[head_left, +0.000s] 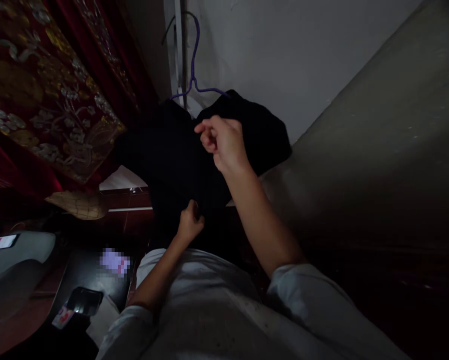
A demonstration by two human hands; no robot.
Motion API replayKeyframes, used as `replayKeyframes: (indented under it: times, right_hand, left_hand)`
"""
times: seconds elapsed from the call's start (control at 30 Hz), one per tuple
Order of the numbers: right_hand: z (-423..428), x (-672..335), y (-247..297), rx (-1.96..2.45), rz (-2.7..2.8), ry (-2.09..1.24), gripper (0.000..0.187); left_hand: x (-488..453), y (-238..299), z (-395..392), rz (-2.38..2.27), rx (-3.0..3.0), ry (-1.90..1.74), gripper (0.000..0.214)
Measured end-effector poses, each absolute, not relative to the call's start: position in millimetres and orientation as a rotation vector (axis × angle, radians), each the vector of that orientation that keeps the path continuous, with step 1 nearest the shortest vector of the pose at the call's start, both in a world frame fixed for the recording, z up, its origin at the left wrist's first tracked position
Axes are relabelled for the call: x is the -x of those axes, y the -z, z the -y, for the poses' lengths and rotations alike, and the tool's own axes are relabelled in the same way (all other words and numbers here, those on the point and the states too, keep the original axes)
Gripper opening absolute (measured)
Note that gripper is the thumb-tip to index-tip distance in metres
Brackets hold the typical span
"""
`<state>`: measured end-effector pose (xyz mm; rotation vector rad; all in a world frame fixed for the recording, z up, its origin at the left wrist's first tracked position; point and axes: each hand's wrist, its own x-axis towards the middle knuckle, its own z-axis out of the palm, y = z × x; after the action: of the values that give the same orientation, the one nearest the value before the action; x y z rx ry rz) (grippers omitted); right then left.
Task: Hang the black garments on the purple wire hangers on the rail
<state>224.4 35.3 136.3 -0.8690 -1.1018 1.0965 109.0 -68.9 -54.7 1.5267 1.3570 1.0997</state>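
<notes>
- Garment of black cloth [167, 150] is hung directly in front of both hands, spread behind the right hand and reaching down past the left; its finer details are lost in the dim light.
- The left hand [191, 223] is set at the lower front of the garment, with the fingers curled in and the dark cloth clamped between them.
- The right hand [224, 142] is raised above and to the right of the left, before the garment's upper front, with the index finger pointed leftward and the other fingers bent; whether any cloth is pinched there cannot be told.
- The two hands are held well apart from each other.
- Above the right hand, the garment is carried by a purple hanger [193, 82], whose hook is placed beside a pale upright strip [179, 50].
- Behind the hanger, above and to the right of the hands, a grey wall [284, 50] is seen.
- To the upper left of both hands, a red curtain [64, 15] is draped, patterned in gold and silver.
- Below and to the left of the left hand, a dark device [84, 301] is laid on a black tabletop [83, 265], near a pixelated lilac patch [115, 262].
- Farther left of that hand, a lit phone [3, 242] is rested on a grey seat [40, 242].
- Below both hands, a pale shirt [209, 300] is worn by the person.
</notes>
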Motion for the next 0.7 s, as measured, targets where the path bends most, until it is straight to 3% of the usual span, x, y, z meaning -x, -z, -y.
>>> replayKeyframes:
  times: [0.17, 0.3, 0.4, 0.47, 0.57, 0.7]
  right_hand:
    - [-35, -215, -152, 0.802, 1.217, -1.055, 0.034]
    - [-23, -218, -151, 0.814, 1.259, -0.986, 0.036]
    - [-19, -227, -153, 0.808, 1.299, -0.915, 0.037]
    - [-20, -232, -155, 0.805, 1.324, -0.867, 0.036]
    - [-26, -234, -149, 0.832, 1.343, -0.744, 0.032]
    - [-28, -229, -118, 0.937, 1.353, -0.676, 0.028]
  left_hand:
    - [-95, -4, 51, -1.252, -1.786, -0.878, 0.043]
    - [-77, -108, 16, -1.102, -2.052, -1.380, 0.044]
    - [-73, -163, -11, -0.989, -2.211, -1.492, 0.027]
    - [-78, -177, -23, -0.960, -2.328, -1.441, 0.023]
    - [-89, -178, -26, -0.970, -2.419, -1.452, 0.034]
    - [-76, -183, -23, -0.953, -2.396, -1.834, 0.046]
